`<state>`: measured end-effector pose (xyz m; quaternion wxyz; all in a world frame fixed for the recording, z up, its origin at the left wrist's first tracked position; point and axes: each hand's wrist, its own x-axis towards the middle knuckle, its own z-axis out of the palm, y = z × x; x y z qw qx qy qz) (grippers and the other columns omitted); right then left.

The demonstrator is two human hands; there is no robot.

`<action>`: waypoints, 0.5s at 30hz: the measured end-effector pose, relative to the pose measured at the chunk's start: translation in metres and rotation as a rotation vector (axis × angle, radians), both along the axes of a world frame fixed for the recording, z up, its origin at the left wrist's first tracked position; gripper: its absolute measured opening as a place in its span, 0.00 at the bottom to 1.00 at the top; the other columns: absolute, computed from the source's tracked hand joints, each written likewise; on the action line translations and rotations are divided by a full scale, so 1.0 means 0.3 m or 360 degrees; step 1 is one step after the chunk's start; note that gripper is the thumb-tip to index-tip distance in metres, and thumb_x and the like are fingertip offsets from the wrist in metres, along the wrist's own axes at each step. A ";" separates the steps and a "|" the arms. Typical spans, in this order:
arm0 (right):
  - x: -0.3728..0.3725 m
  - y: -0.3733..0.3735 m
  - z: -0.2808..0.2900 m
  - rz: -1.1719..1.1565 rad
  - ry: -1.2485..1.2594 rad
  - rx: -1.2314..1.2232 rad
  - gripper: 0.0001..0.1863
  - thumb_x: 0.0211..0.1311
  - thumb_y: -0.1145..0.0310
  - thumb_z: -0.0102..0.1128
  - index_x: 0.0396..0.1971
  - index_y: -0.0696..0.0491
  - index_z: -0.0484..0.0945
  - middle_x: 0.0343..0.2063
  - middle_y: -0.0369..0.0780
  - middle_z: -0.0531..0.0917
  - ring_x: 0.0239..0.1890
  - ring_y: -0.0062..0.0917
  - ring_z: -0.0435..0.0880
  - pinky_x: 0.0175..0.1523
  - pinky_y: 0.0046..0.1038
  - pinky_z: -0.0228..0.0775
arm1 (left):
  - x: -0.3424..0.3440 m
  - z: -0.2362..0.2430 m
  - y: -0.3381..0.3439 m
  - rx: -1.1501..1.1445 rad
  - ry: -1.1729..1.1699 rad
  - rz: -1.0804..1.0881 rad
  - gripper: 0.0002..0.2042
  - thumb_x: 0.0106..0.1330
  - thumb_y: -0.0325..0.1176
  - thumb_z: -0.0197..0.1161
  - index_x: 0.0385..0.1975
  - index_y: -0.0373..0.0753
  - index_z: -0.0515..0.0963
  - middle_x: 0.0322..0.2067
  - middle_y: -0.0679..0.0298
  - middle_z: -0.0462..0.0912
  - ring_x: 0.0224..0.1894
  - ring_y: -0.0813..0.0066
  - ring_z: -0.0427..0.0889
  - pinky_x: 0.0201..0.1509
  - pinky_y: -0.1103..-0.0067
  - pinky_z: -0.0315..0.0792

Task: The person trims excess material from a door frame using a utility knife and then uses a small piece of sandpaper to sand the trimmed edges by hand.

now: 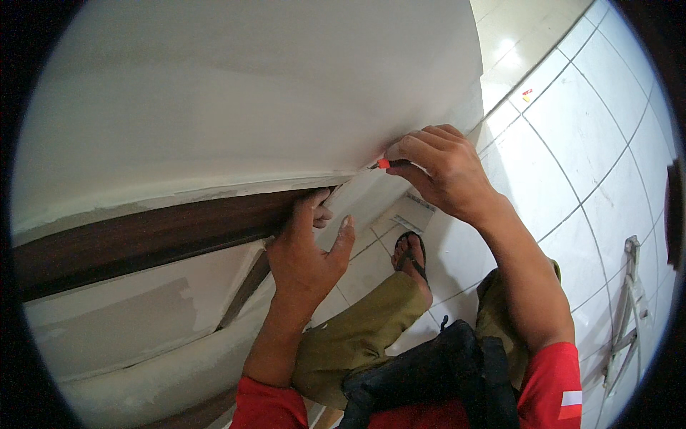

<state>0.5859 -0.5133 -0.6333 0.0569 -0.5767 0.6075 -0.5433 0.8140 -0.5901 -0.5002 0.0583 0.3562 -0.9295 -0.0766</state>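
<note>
My right hand [443, 168] pinches a small red-ended tool with a thin dark tip [384, 164], perhaps a pencil; most of it is hidden in my fingers. Its tip is at the lower edge of the white wall panel [250, 107]. My left hand [307, 250] is at the end of a dark brown wooden strip [164, 225], which runs left beneath the panel's edge. The index finger reaches up to the strip's end, the other fingers curl loosely, and the thumb stands well apart. White dust marks the fingertips.
A patched white surface [128, 314] lies below the strip. White floor tiles [572, 143] spread to the right, with a small red-and-yellow scrap [527, 94] on them. A metal stepladder [627, 314] is at the right. My sandalled foot [409, 254] is below my hands.
</note>
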 end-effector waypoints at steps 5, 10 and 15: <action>0.016 -0.008 -0.009 -0.0042 0.0001 0.0030 0.11 0.64 0.63 0.75 0.42 0.47 0.84 0.35 0.36 0.88 0.41 0.35 0.88 0.49 0.38 0.77 | 0.008 -0.012 0.003 0.0038 0.0033 0.0070 0.26 0.65 0.36 0.79 0.62 0.40 0.79 0.39 0.60 0.90 0.40 0.68 0.90 0.45 0.71 0.81; 0.012 -0.006 -0.003 -0.0026 0.0032 -0.0004 0.10 0.65 0.64 0.74 0.42 0.47 0.84 0.37 0.35 0.89 0.41 0.34 0.88 0.48 0.38 0.77 | 0.006 -0.007 -0.003 0.0030 0.0006 0.0037 0.26 0.67 0.37 0.77 0.62 0.38 0.78 0.39 0.56 0.90 0.40 0.65 0.91 0.46 0.69 0.84; 0.039 -0.011 -0.001 -0.0048 0.0030 -0.0058 0.09 0.65 0.65 0.72 0.42 0.46 0.84 0.38 0.34 0.89 0.41 0.34 0.89 0.48 0.39 0.77 | 0.016 -0.008 0.003 0.0034 0.0014 0.0054 0.26 0.65 0.36 0.79 0.62 0.40 0.79 0.39 0.60 0.90 0.40 0.68 0.89 0.45 0.71 0.81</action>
